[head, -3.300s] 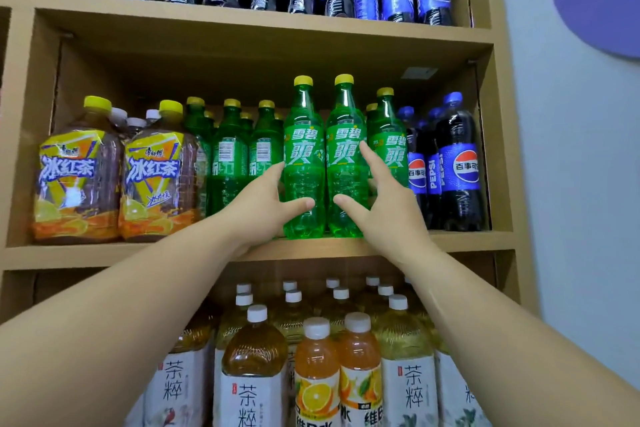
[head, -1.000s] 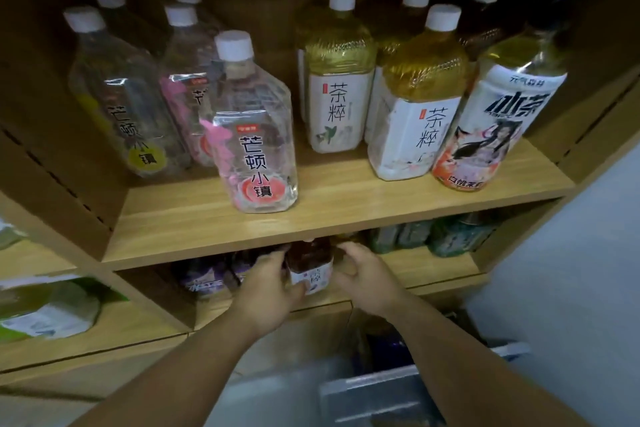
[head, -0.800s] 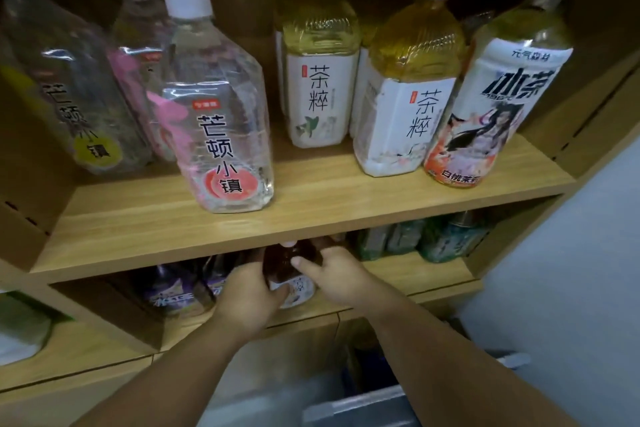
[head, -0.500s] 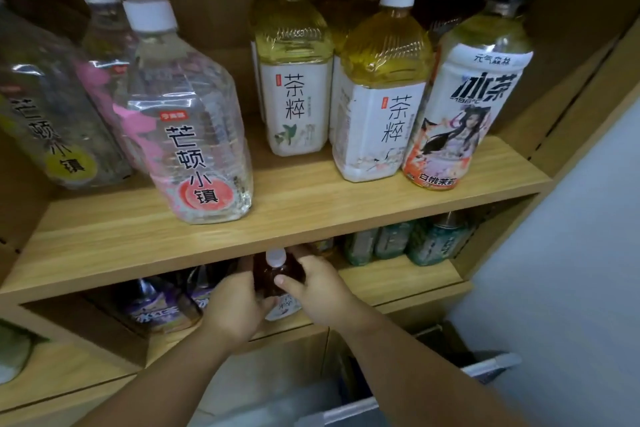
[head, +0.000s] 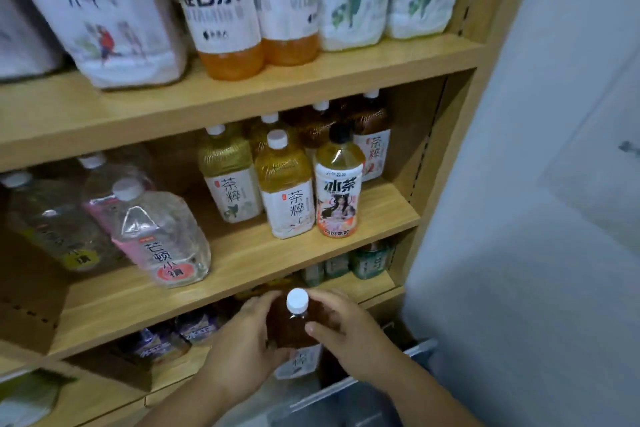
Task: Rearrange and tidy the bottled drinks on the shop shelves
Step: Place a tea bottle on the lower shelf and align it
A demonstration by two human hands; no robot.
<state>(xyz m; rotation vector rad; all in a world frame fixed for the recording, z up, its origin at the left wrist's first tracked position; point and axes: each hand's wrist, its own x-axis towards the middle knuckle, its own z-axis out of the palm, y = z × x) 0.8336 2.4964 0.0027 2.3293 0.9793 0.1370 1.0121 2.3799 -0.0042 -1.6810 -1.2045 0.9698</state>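
Both bare forearms come in from bottom edge, angled toward each other, low and forward. Left hand point(head: 242, 343) sits on left side of brown bottle point(head: 287, 326), back of hand toward viewer, fingers curled round its body. Right hand point(head: 349, 333) clasps opposite side, thumb tip laid across front below cap, fingers wrapped behind. Palms face each other, close together, bottle upright between them.

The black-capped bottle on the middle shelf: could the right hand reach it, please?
Not yet, probably: the right hand and the left hand grip the brown bottle. Once freed, likely yes; the black-capped bottle stands unblocked at the front.
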